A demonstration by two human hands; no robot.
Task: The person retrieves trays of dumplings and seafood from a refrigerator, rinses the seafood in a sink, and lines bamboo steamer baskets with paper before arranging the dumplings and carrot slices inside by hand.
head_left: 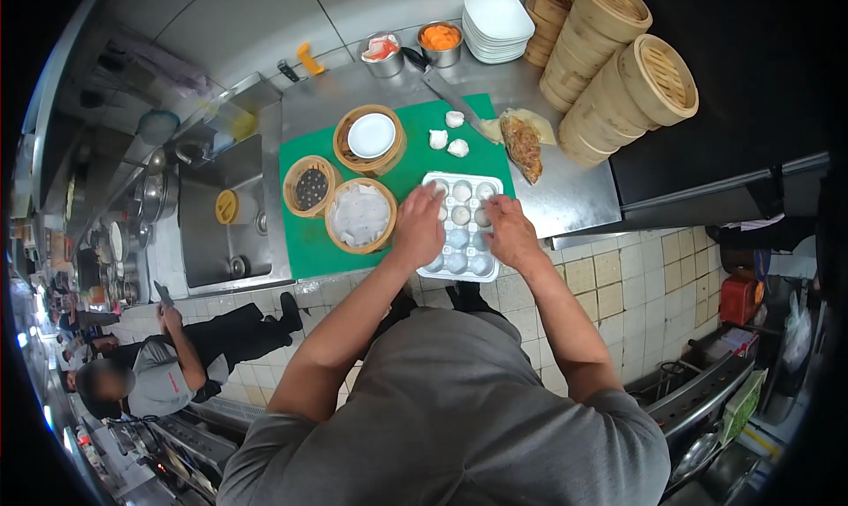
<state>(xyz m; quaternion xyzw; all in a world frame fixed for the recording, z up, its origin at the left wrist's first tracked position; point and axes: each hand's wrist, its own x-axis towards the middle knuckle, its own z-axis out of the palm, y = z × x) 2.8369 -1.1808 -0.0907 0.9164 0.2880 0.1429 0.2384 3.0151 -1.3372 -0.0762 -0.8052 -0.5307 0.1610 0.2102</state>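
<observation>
A white plastic tray (457, 275) with round compartments lies over the front edge of the green cutting board (322, 257). Small white dumplings (462, 191) sit in its far rows; the nearer compartments look bluish and bare. My left hand (420, 227) is at the tray's left side, fingers bent in around a dumpling there. Opposite it, my right hand (512, 233) curls its fingertips round a dumpling in the right column. My fingers partly hide both dumplings. Beyond the tray, three loose white dumplings (458, 148) rest on the board.
Left on the board are a paper-lined bamboo steamer (389, 237), one with a dark perforated liner (312, 186) and one holding a white dish (371, 136). A cleaver (455, 98), brown food (521, 144), stacked steamers (609, 100) and plates (497, 29) stand behind. A person works left, beyond the sink (225, 245).
</observation>
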